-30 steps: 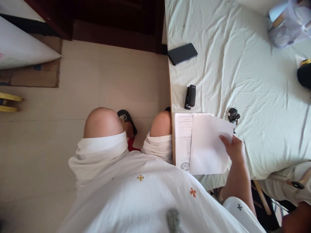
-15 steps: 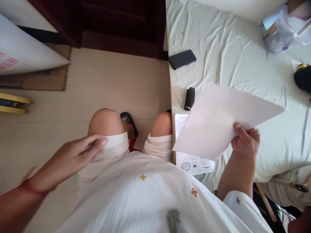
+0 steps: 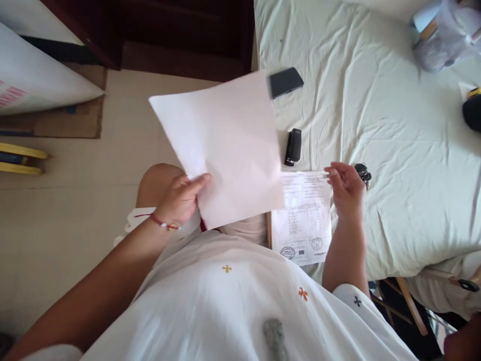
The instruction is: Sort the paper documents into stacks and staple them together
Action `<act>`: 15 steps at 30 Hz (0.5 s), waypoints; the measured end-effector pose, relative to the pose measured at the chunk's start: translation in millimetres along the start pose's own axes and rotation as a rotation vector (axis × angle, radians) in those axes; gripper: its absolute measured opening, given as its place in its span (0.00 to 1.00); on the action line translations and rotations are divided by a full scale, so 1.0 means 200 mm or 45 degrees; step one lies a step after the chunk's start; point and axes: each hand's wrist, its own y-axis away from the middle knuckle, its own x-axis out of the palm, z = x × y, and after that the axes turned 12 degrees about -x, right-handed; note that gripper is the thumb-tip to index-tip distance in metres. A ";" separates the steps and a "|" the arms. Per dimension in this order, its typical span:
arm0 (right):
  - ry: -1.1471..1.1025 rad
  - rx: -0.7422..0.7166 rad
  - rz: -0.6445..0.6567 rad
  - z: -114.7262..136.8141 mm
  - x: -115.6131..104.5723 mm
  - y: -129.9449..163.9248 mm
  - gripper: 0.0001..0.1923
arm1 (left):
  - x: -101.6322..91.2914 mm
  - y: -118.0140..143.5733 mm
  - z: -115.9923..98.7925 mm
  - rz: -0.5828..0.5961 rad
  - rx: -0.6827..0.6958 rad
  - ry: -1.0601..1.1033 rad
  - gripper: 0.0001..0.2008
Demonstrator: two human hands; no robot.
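From the head camera I see my left hand (image 3: 180, 198) pinching a blank white sheet (image 3: 225, 145) by its lower edge, thumb on top and fingers closed on the paper. The sheet is thin, smooth and matte, a plain rectangle held tilted in the air over my knee and the desk edge. A red thread bracelet (image 3: 160, 222) circles that wrist.

My right hand (image 3: 347, 188) hovers at the top right corner of a printed form (image 3: 304, 215), fingers loosely apart and curled, gripping nothing; I cannot tell whether the fingertips touch the paper. The form lies flat on the desk (image 3: 394, 150) near its edge, covered in fine lines of text with round stamps at the bottom.

The desk wears a pale, creased cloth. A black stapler (image 3: 293, 147), blocky and glossy, sits just above the form. A dark flat phone (image 3: 286, 81) lies further up, partly behind the sheet. A bunch of keys (image 3: 363, 172) rests just beside my right hand.
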 end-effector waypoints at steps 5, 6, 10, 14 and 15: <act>0.583 0.342 0.116 -0.28 -0.22 0.21 0.24 | -0.17 -0.03 0.05 -0.139 -0.195 0.003 0.24; 0.586 0.396 0.143 -0.29 -0.23 0.25 0.26 | -0.18 -0.03 0.08 -0.119 -0.230 -0.032 0.24; 0.451 0.524 0.220 -0.29 -0.22 0.35 0.26 | -0.14 -0.04 0.15 -0.030 -0.269 -0.135 0.22; 0.260 0.571 0.231 -0.30 -0.22 0.36 0.19 | -0.09 -0.06 0.16 -0.036 -0.243 -0.184 0.26; 0.220 0.579 0.222 -0.31 -0.23 0.36 0.18 | -0.09 -0.06 0.15 -0.048 -0.241 -0.176 0.26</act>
